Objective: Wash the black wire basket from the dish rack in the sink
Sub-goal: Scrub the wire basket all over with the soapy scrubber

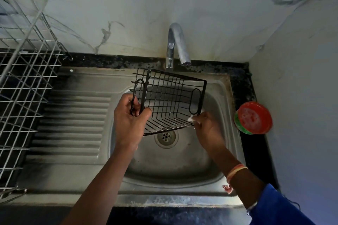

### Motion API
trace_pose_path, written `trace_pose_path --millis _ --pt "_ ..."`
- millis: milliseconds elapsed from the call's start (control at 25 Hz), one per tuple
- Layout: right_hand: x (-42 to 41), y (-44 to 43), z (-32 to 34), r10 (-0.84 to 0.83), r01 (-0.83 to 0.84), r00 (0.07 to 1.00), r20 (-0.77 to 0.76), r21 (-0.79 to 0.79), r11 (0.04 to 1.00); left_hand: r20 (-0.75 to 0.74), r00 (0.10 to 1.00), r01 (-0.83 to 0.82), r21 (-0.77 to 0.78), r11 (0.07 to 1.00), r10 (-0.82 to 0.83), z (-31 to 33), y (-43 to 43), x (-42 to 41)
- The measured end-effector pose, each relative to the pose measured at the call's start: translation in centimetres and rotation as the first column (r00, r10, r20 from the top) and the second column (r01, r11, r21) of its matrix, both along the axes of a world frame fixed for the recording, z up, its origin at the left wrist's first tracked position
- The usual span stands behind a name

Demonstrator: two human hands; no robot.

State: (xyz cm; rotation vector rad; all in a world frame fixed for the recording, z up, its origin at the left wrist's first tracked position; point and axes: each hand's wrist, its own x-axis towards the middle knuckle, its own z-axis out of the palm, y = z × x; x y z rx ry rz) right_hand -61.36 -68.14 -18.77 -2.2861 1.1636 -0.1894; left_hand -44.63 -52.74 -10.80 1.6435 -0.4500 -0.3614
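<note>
The black wire basket (170,100) hangs tilted over the steel sink bowl (215,148), just below the tap's spout. My left hand (128,122) grips its left end, fingers curled round the wire loop handle. My right hand (206,129) is at the basket's lower right corner, fingers pinching something small, white and foamy against the wire. What that white thing is I cannot tell. No water is seen running from the tap (176,45).
The silver wire dish rack (23,82) stands at the left, over the ribbed drainboard (73,124). A round red and green soap tub (253,118) sits on the dark counter right of the sink. The drain (165,137) lies under the basket. Marble walls close the back and right.
</note>
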Motion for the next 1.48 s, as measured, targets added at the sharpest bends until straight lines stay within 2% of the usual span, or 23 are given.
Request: trace_pose_path --millis 160,280,360,440,480,560,640,800,880,960,1000,1080,1120,1160,1280,1480 --pt "-0.5 0.3 0.0 -0.004 0.004 1.000 0.030 0.015 1.000 0.037 0.999 -0.002 0.061 0.998 0.000 -0.1 0.6 -0.5" --pt "0.7 -3.1 1.0 0.014 -0.016 0.999 -0.029 -0.079 0.997 0.027 1.000 0.009 0.078 0.997 -0.011 0.1 0.8 -1.0" --pt "1.9 -5.1 1.9 -0.040 0.049 0.997 0.065 -0.145 0.988 0.025 1.000 0.015 0.082 0.997 -0.017 0.2 0.8 -1.0" --pt "2.0 -4.6 1.6 -0.096 0.104 0.988 0.122 -0.063 0.993 0.061 0.998 0.013 0.094 0.996 -0.019 0.4 1.0 -0.9" --pt "1.4 -3.4 0.8 -0.090 0.089 0.992 0.085 0.012 0.996 0.069 0.998 0.002 0.096 0.995 -0.008 0.5 1.1 -0.9" --pt "-0.2 -0.2 -1.2 0.047 -0.046 0.999 -0.014 0.061 0.997 0.055 0.998 -0.028 0.074 0.997 0.024 0.8 1.3 -0.7" --pt "-0.3 -0.2 -1.8 0.105 -0.104 0.994 -0.030 0.020 0.994 0.053 0.998 -0.026 0.064 0.998 0.022 1.0 1.3 -0.7" --pt "3.9 -5.6 2.2 -0.023 0.015 0.998 -0.057 -0.149 0.989 0.049 0.999 0.010 0.073 0.997 -0.013 1.3 1.0 -1.3" --pt "3.8 -5.3 2.2 -0.028 0.034 0.999 0.033 -0.195 0.980 0.062 0.998 0.005 0.097 0.995 -0.011 1.5 0.8 -1.5" --pt "2.2 -2.7 0.7 -0.103 0.134 0.970 0.219 -0.136 0.982 0.051 0.999 -0.019 0.094 0.995 0.014 1.8 0.8 -1.5" --pt "1.4 -1.3 0.2 -0.201 0.222 0.942 0.270 -0.049 0.974 0.039 0.999 -0.033 0.091 0.995 0.029 1.8 0.8 -1.4" --pt "0.4 0.3 -1.1 -0.381 0.333 0.899 0.217 0.224 0.916 0.025 0.998 -0.058 0.101 0.993 0.055 1.8 0.9 -1.2" --pt "0.2 0.4 -1.8 -0.403 0.337 0.896 0.188 0.304 0.891 0.018 0.998 -0.059 0.102 0.993 0.058 1.8 0.8 -1.1" --pt "0.1 0.1 -2.5 -0.392 0.329 0.902 0.182 0.300 0.895 0.006 0.998 -0.058 0.097 0.994 0.058 1.7 0.8 -1.1" --pt "0.1 -0.4 -3.4 -0.306 0.284 0.935 0.181 0.136 0.949 -0.010 0.999 -0.051 0.110 0.993 0.052 1.9 0.7 -1.4" --pt "1.6 -4.2 -0.7 -0.230 0.274 0.892 0.388 -0.061 0.960 -0.030 0.998 -0.046 0.094 0.995 0.049 1.9 0.9 -2.0"
